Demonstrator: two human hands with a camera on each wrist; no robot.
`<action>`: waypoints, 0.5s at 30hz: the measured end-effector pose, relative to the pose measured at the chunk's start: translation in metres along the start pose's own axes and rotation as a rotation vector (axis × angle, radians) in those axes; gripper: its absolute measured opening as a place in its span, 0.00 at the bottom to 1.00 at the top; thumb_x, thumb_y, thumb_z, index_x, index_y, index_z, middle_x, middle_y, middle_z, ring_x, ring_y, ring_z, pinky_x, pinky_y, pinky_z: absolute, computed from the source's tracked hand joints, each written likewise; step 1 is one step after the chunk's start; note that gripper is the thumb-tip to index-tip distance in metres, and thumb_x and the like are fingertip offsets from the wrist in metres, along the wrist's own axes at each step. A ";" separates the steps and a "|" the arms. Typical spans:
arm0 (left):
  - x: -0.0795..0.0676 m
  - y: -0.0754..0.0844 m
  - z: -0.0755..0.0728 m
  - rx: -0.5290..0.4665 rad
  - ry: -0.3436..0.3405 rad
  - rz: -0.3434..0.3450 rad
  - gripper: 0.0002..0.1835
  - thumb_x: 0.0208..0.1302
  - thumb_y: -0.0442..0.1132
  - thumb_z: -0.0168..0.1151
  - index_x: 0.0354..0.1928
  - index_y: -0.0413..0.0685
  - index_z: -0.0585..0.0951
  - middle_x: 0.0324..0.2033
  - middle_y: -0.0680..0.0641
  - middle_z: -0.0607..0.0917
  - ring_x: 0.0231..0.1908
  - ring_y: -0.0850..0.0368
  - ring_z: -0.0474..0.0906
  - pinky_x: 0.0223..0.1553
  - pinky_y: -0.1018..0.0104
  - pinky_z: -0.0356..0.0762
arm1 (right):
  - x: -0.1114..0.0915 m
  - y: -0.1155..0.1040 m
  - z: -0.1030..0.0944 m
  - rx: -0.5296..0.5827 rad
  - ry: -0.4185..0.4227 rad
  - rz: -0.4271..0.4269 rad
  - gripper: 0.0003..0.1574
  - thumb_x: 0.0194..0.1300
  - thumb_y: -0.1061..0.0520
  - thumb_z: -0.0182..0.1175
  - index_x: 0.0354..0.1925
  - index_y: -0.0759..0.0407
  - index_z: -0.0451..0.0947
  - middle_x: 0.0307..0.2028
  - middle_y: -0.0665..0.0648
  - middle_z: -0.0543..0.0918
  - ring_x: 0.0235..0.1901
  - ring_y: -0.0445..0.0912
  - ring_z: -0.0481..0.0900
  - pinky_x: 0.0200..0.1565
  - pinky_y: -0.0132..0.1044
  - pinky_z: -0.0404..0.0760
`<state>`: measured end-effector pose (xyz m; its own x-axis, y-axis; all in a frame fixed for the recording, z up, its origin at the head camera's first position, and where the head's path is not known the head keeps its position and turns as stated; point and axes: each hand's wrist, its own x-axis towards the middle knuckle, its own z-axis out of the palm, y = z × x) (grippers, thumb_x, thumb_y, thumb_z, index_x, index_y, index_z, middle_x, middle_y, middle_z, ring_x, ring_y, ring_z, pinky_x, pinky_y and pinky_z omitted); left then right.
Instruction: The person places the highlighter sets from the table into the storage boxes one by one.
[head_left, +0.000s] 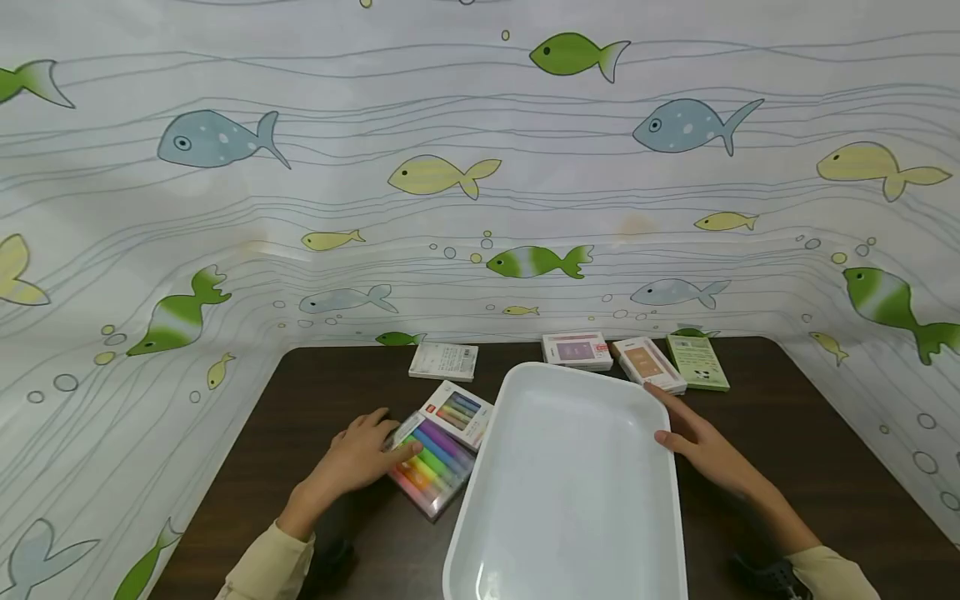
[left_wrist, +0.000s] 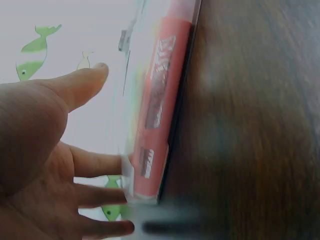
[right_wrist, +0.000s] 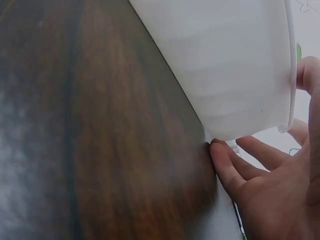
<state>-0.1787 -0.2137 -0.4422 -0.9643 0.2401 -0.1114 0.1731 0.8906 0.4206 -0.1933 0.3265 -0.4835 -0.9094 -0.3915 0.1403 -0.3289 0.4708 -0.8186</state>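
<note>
My right hand (head_left: pixel 701 443) holds a white tray (head_left: pixel 577 500) at its far right corner. In the right wrist view, the thumb (right_wrist: pixel 306 74) lies at the tray's rim, and the other fingers (right_wrist: pixel 227 162) reach round the bottom of the outer wall. Left of the tray lies a clear flat case of rainbow-coloured markers (head_left: pixel 431 467). My left hand (head_left: pixel 360 454) is at that case's left end, its thumb spread over it. The left wrist view shows straight fingers (left_wrist: pixel 97 163) against the case's end, beside a red marker (left_wrist: pixel 162 100).
A white box with coloured sticks pictured (head_left: pixel 457 414) touches the marker case. Behind stand a white printed box (head_left: pixel 444 362), a purple-labelled box (head_left: pixel 577 351), an orange-labelled box (head_left: pixel 649 365) and a green box (head_left: pixel 697 362). A fish-patterned sheet (head_left: pixel 450 108) surrounds the dark table (head_left: pixel 315 383).
</note>
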 end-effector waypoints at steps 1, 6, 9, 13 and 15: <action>-0.001 0.001 0.000 0.006 0.005 -0.007 0.44 0.65 0.70 0.59 0.63 0.36 0.79 0.69 0.28 0.66 0.68 0.25 0.60 0.57 0.20 0.56 | 0.001 0.000 0.000 0.002 -0.004 -0.002 0.43 0.79 0.57 0.54 0.82 0.42 0.47 0.79 0.59 0.49 0.73 0.69 0.49 0.59 0.73 0.63; -0.005 0.008 0.000 0.031 0.029 -0.013 0.47 0.57 0.70 0.69 0.61 0.32 0.79 0.67 0.26 0.68 0.65 0.24 0.63 0.56 0.21 0.60 | 0.003 -0.001 -0.001 0.016 -0.010 0.004 0.43 0.79 0.57 0.55 0.82 0.42 0.48 0.79 0.60 0.49 0.74 0.70 0.45 0.59 0.80 0.53; -0.006 0.010 0.002 0.049 0.037 -0.007 0.49 0.54 0.69 0.72 0.61 0.30 0.78 0.66 0.26 0.68 0.64 0.24 0.65 0.55 0.23 0.62 | 0.003 -0.001 -0.001 0.016 -0.015 0.013 0.43 0.79 0.57 0.55 0.82 0.42 0.48 0.79 0.61 0.49 0.74 0.70 0.46 0.59 0.80 0.52; -0.005 0.011 0.004 0.051 0.047 -0.010 0.49 0.53 0.67 0.73 0.61 0.29 0.78 0.65 0.26 0.70 0.62 0.24 0.67 0.54 0.23 0.65 | 0.002 0.000 -0.001 0.021 -0.023 0.014 0.43 0.79 0.58 0.55 0.82 0.43 0.48 0.79 0.62 0.49 0.74 0.71 0.46 0.59 0.79 0.53; -0.005 0.012 0.004 0.044 0.050 -0.020 0.49 0.53 0.67 0.74 0.60 0.29 0.78 0.64 0.26 0.70 0.61 0.25 0.68 0.53 0.24 0.66 | 0.002 0.001 -0.001 0.024 -0.025 0.012 0.44 0.79 0.58 0.55 0.82 0.42 0.47 0.79 0.61 0.48 0.74 0.71 0.46 0.60 0.79 0.53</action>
<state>-0.1712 -0.2023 -0.4404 -0.9763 0.2037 -0.0733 0.1618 0.9114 0.3783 -0.1957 0.3267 -0.4831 -0.9065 -0.4057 0.1169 -0.3117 0.4562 -0.8335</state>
